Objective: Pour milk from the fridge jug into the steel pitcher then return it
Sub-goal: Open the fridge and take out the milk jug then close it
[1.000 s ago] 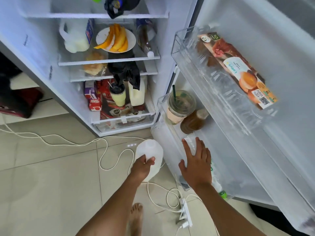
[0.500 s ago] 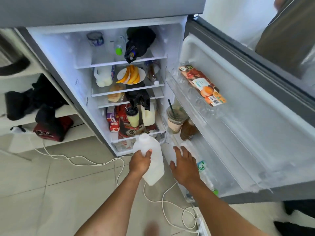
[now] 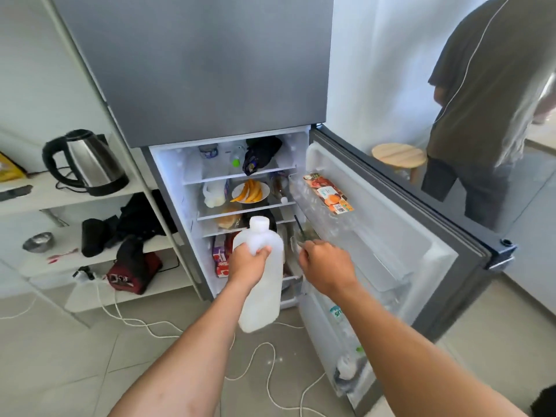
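The left hand point(image 3: 251, 263) is gripping the milk jug point(image 3: 264, 293) near its top, fingers wrapped tight around the handle just below the neck. It is holding the jug upright in the air in front of the fridge point(image 3: 195, 70), level with the lower shelves of the open compartment. The jug's white cap point(image 3: 258, 222) is sitting on, and the body is hanging below the fist, clear of the floor.

The right hand point(image 3: 326, 266) is reaching toward the inner edge of the fridge door point(image 3: 406, 251), which is standing wide open to the right of the fridge. Its fingers point(image 3: 304, 254) are curling downward beside a plastic cup with a straw point(image 3: 301, 234) in the door's rack — whether they are pinching anything I cannot tell, as that spot is blurred.

Inside the fridge, a plate of yellow fruit slices point(image 3: 251, 191) is resting on a middle shelf, with a second white jug point(image 3: 215, 192) just to its left. A printed carton point(image 3: 329, 194) is lying in the door's upper rack. The fridge's top door is sitting closed.

To the left of the fridge, a steel kettle point(image 3: 87, 162) is standing on an open shelf, and a small steel bowl point(image 3: 39, 242) is sitting on the shelf below. On the floor in front of the fridge, a white cable point(image 3: 273, 361) is trailing in loops. Beyond the open door, another person point(image 3: 496, 100) is standing next to a round wooden stool point(image 3: 398, 156).
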Action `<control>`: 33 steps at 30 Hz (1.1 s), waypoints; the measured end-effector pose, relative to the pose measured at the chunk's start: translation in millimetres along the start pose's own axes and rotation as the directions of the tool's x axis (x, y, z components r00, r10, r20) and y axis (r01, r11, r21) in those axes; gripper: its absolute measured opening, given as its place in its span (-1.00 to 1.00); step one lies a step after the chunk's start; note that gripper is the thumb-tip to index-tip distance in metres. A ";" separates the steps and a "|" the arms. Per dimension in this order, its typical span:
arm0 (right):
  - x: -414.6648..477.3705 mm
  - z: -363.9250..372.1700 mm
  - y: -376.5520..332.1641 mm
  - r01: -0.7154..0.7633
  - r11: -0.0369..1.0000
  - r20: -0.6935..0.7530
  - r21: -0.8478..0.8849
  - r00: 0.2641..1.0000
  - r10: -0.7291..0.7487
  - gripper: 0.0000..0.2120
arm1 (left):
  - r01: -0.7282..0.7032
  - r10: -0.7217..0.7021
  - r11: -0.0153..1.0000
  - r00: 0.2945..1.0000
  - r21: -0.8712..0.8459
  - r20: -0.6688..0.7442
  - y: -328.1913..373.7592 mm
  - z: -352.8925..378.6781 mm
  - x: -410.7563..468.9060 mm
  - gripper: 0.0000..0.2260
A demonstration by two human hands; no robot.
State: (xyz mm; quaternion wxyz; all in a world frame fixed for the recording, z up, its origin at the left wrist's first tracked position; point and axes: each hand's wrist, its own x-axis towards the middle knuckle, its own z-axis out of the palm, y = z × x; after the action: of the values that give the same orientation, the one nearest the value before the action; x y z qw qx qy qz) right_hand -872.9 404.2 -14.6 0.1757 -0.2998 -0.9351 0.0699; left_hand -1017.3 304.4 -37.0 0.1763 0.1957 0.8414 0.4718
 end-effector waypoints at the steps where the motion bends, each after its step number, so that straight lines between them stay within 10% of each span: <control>1: 2.1 -8.3 2.5 -0.002 1.000 -0.042 0.005 0.999 0.002 -0.72 | -0.028 0.028 1.000 1.000 0.010 -0.001 9.4 -2.1 -1.3 -0.72; 7: -5.9 -74.9 28.7 -0.051 0.983 -0.233 -0.175 0.972 0.009 -0.71 | -0.195 0.194 0.980 0.980 -0.032 -0.045 78.1 -10.6 -32.0 -0.73; 16: -50.3 -136.6 68.3 -0.483 0.829 -0.123 -0.281 0.875 0.468 -0.31 | -0.279 0.278 0.960 0.959 -0.015 -0.052 123.3 -5.2 -79.6 -0.70; 33: -62.8 -147.3 1.8 -0.285 0.908 -0.140 -0.306 0.957 0.254 -0.53 | -0.228 0.220 0.972 0.967 -0.054 -0.128 84.4 -50.8 -103.0 -0.70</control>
State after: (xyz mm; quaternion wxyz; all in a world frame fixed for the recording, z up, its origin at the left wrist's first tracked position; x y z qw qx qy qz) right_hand -769.7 372.6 103.7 0.1579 -0.4538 -0.8738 -0.0751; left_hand -939.3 256.8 72.3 0.0770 0.2542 0.8065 0.5282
